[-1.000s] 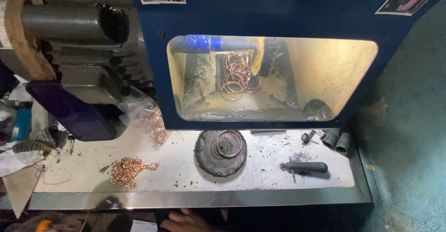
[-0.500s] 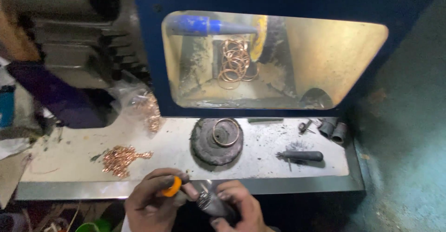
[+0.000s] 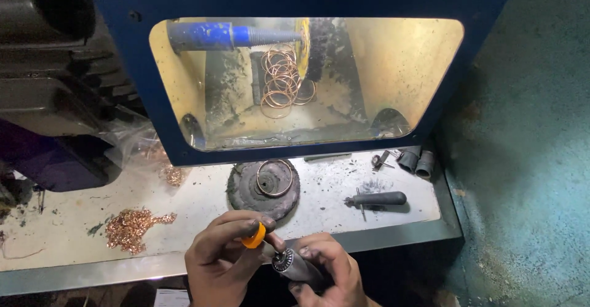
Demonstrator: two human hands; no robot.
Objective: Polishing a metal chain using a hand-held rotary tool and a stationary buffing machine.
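Hands meet below the pale metal worktop (image 3: pixel 381 230) edge: left hand (image 3: pixel 224 264) fingers pinch a small orange ring-shaped piece (image 3: pixel 254 237); right hand (image 3: pixel 326 273) fingers grip a grey knurled cylindrical tool (image 3: pixel 295 266), tip angled toward it for alignment.

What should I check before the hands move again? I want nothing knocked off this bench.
1. Left hand grips the small orange piece between fingertips: ok.
2. Right hand holds the grey knurled tool: ok, wrapped around its body.
3. Orange piece seated on the tool's tip: cannot tell, fingers hide the joint.
4. Copper ring resting on the dark round pad: ok, lying flat, apart from both hands.
5. Black-handled tool on the bench: ok, lying to the right, away from the hands.
6. Copper chain pile near the front edge: not ok, close beside the left hand.
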